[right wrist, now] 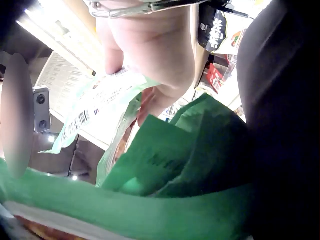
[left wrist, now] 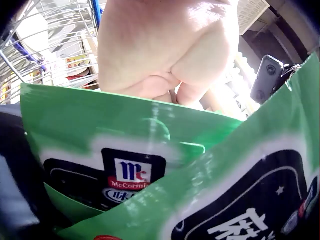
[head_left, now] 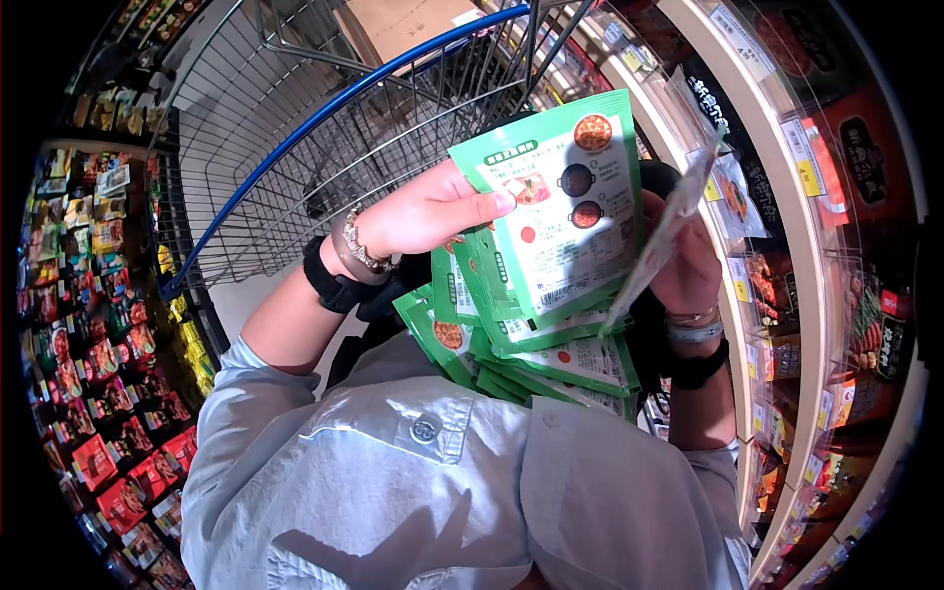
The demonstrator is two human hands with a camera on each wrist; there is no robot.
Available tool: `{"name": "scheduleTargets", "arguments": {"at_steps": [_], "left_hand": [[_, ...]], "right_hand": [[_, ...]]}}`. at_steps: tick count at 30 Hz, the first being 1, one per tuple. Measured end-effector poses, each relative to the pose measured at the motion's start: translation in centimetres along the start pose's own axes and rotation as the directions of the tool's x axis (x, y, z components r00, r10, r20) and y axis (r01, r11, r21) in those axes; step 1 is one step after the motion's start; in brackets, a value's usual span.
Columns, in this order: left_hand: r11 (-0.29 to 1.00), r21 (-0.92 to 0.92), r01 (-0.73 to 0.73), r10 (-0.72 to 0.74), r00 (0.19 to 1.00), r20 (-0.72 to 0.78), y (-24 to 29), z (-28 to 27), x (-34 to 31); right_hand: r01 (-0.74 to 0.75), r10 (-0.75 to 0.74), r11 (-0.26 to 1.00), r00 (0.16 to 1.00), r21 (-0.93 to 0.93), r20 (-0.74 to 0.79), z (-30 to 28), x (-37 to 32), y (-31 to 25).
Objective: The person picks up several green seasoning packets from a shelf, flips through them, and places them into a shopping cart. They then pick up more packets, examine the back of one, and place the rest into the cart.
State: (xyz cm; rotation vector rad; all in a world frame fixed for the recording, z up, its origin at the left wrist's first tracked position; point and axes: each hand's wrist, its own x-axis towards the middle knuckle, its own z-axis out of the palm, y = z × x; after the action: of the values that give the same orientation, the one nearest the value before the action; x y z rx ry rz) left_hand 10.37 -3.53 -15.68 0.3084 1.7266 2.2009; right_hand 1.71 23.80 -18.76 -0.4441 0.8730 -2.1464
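My left hand [head_left: 423, 211] pinches the edge of a green and white seasoning packet [head_left: 570, 246], thumb on its printed back with small food pictures. My right hand [head_left: 686, 267] grips another packet [head_left: 669, 228], seen nearly edge-on in the head view; in the right wrist view this packet [right wrist: 92, 107] hangs from the fingers. Beneath both hands, several more green packets [head_left: 447, 334] lie overlapping in a loose pile against the shirt front. In the left wrist view, a packet front [left wrist: 132, 172] with a McCormick logo stands below the left hand [left wrist: 165, 50].
A wire shopping cart [head_left: 265, 147] with a blue handle [head_left: 359, 88] stands ahead, a cardboard box [head_left: 408, 29] at its far end. Shelves with price tags [head_left: 801, 157] and packaged foods curve close along the right. Racks of colourful packets [head_left: 93, 265] line the left.
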Motion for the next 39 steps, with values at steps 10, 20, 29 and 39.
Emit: {"name": "scheduleTargets", "arguments": {"at_steps": [10, 20, 29, 39], "left_hand": [[0.753, 0.649, -0.106, -0.025, 0.982, 0.19, 1.7, -2.5, -0.2], [0.44, 0.883, -0.161, -0.033, 0.98, 0.195, -0.2, -3.2, 0.8], [0.14, 0.93, -0.34, 0.418, 0.872, 0.256, -0.1, -3.8, 0.5], [0.362, 0.885, -0.293, 0.573, 0.819, 0.037, -1.9, -3.6, 0.9]], "right_hand": [[-0.182, 0.165, 0.967, 0.981, -0.181, -0.105, -1.6, 1.6, -2.2], [-0.413, 0.434, 0.829, 0.9, -0.376, -0.034, -3.7, 4.7, -3.4], [-0.573, 0.664, 0.658, 0.748, -0.488, 0.017, -2.4, 7.2, -0.4], [-0.389, 0.47, 0.66, 0.881, -0.643, -0.051, -0.1, 7.0, -0.1]]}}
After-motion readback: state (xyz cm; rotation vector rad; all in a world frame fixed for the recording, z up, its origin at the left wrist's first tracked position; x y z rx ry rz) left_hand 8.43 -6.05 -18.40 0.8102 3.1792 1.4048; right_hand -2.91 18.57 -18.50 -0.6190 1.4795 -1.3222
